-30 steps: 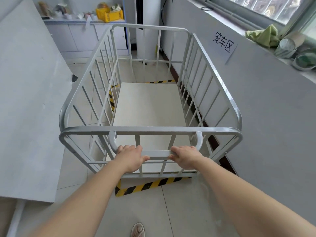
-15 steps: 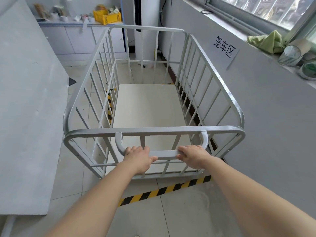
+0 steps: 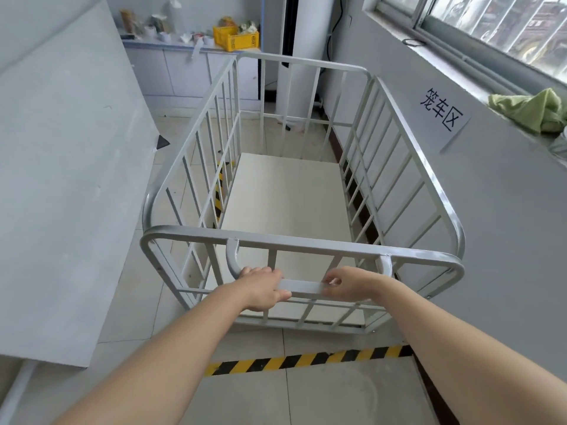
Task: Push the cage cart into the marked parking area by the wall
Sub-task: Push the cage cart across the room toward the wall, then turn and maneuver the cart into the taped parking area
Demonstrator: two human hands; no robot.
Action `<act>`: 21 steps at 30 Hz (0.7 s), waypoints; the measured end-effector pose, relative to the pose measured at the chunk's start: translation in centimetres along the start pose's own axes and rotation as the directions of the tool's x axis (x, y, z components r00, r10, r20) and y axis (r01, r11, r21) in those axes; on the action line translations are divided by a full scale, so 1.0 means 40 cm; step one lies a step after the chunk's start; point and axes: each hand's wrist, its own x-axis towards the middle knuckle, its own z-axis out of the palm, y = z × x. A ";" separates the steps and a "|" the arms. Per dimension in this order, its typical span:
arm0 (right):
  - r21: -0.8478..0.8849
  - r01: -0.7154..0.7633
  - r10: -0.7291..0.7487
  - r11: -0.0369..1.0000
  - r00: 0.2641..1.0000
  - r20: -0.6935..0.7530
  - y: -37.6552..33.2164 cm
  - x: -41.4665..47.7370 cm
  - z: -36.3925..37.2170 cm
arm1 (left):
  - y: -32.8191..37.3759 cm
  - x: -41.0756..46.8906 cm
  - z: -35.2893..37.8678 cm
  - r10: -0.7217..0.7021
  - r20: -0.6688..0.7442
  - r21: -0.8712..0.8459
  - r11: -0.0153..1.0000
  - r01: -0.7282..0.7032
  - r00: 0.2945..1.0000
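Left hand [image 3: 264, 286] grips the cart [image 3: 306, 237] handle [image 3: 302, 287]; right hand [image 3: 348, 283], at 3 o'clock, loosens, fingers half-open.

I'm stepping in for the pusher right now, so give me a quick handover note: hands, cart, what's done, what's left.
Left hand: closed around the handle bar at the near end of the cage cart.
Right hand: at the same bar, fingers loosened, grip not firm.
Cart: empty, alongside the wall under the paper sign; its near end is past the striped floor tape, side tape shows through the left bars.
Done: cart looks inside the marked area.
Left: check it sits square, then let go.
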 end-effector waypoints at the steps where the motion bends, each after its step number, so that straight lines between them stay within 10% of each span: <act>1: 0.044 0.011 -0.009 0.999 0.999 -0.039 -0.020 0.012 -0.007 | -0.007 -0.009 -0.009 0.023 -0.009 -0.042 0.999 -0.024 1.000; 8: 0.103 0.206 -0.156 0.973 0.918 -0.364 -0.251 0.104 -0.044 | -0.161 -0.071 -0.153 -0.009 -0.227 -0.297 0.953 -0.061 0.974; 21: 0.069 0.086 -0.064 0.994 0.961 -0.268 -0.629 0.323 -0.002 | -0.635 -0.031 -0.287 0.077 -0.178 0.119 0.991 -0.056 0.981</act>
